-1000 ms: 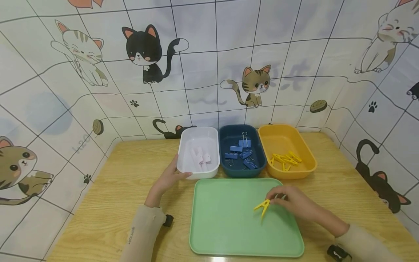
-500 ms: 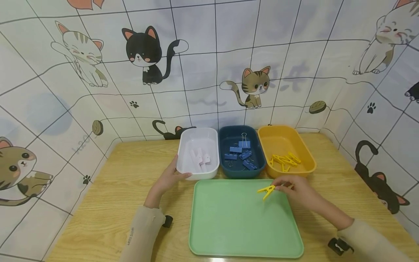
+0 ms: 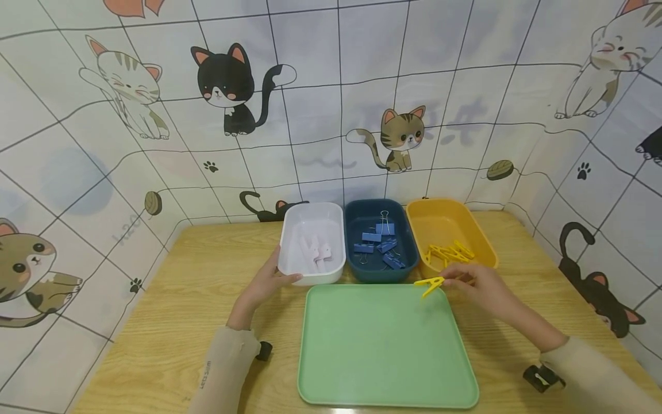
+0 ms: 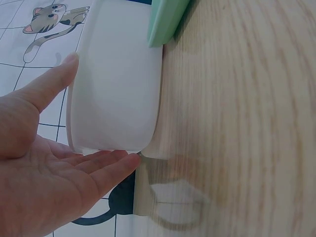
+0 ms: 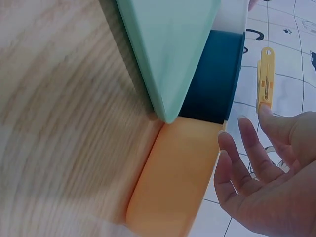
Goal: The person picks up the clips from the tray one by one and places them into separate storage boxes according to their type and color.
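My right hand (image 3: 482,289) pinches a yellow clothespin (image 3: 431,283) by one end, between thumb and fingertips. The clothespin's legs point left, over the far right corner of the green tray (image 3: 388,345). In the right wrist view the clothespin (image 5: 266,79) stands above the thumb tip, while the other fingers are spread and loosely bent. My left hand (image 3: 266,282) rests against the near left corner of a white bin (image 3: 312,279). Its fingers lie fairly straight along the side, and the thumb touches the front. Several white clips (image 3: 315,253) lie inside.
Beside the white bin stands a dark blue bin (image 3: 383,276) with several blue binder clips (image 3: 385,244). A yellow bin (image 3: 437,215) to its right contains several yellow clothespins (image 3: 450,252). All three bins line the back of the wooden table (image 3: 207,276), before a cat-patterned wall covering (image 3: 310,103).
My right hand has moved up and right with the clothespin, from over the tray to the front of the yellow bin. The left hand has stayed at the white bin.
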The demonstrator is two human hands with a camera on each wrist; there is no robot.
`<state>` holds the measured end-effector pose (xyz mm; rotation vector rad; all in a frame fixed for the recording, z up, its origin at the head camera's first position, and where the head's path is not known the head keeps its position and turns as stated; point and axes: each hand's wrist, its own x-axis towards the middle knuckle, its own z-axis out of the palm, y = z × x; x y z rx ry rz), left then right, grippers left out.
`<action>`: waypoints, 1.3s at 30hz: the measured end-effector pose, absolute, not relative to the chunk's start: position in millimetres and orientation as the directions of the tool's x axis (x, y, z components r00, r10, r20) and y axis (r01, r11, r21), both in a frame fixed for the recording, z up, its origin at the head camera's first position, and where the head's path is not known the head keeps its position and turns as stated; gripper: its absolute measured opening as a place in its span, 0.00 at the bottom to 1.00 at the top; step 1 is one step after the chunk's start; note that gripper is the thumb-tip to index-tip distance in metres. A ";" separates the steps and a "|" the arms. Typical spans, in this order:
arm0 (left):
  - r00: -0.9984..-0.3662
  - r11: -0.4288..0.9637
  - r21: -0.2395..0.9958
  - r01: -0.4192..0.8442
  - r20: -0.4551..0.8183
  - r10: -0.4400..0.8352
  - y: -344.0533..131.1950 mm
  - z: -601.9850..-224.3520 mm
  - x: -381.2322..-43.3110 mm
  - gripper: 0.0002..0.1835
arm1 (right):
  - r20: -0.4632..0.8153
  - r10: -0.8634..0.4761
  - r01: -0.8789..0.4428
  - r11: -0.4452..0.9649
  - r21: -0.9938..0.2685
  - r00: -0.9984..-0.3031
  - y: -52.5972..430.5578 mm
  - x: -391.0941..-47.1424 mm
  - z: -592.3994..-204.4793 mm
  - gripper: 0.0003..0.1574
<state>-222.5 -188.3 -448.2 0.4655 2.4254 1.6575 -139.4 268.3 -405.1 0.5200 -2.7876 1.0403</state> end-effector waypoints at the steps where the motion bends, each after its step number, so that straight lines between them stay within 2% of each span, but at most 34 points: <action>1: -0.936 0.330 0.930 0.164 0.040 0.350 -188.6 -449.1 -223.0 0.52 | 0.228 -0.268 -0.352 0.711 -0.609 -0.936 269.2 -139.8 -404.2 0.08; 9: -0.934 0.321 0.933 0.163 0.041 0.355 -189.4 -450.4 -224.3 0.52 | 0.192 -0.211 -0.285 0.725 -0.627 -0.958 273.9 -143.3 -396.3 0.10; 27: -0.933 0.322 0.930 0.176 0.053 0.356 -189.2 -447.4 -222.1 0.51 | 0.210 -0.151 -0.249 0.768 -0.590 -0.966 287.2 -158.2 -392.8 0.10; 39: -0.934 0.297 0.940 0.168 0.054 0.354 -189.0 -448.9 -224.4 0.52 | 0.154 -0.104 -0.177 0.776 -0.605 -0.983 295.4 -170.5 -388.9 0.16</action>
